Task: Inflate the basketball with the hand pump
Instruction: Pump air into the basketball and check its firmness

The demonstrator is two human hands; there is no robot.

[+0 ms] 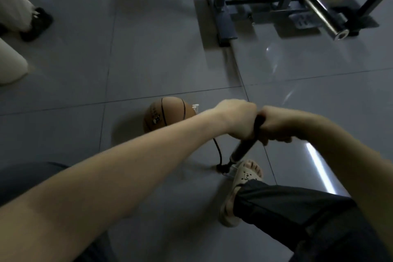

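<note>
Ball [163, 115] sits on the floor [148, 59], beyond and left of our grip. Left hand [236, 119] and right hand [276, 125] both clench the pump handle [258, 122], knuckles touching. Barrel [242, 149] slants down to our sandal [240, 185]; hose [218, 151] runs from its base toward the ball.

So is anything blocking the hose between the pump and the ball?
Nothing visible. The hose runs from the pump base over the floor toward the ball; the left forearm hides its far end.
</note>
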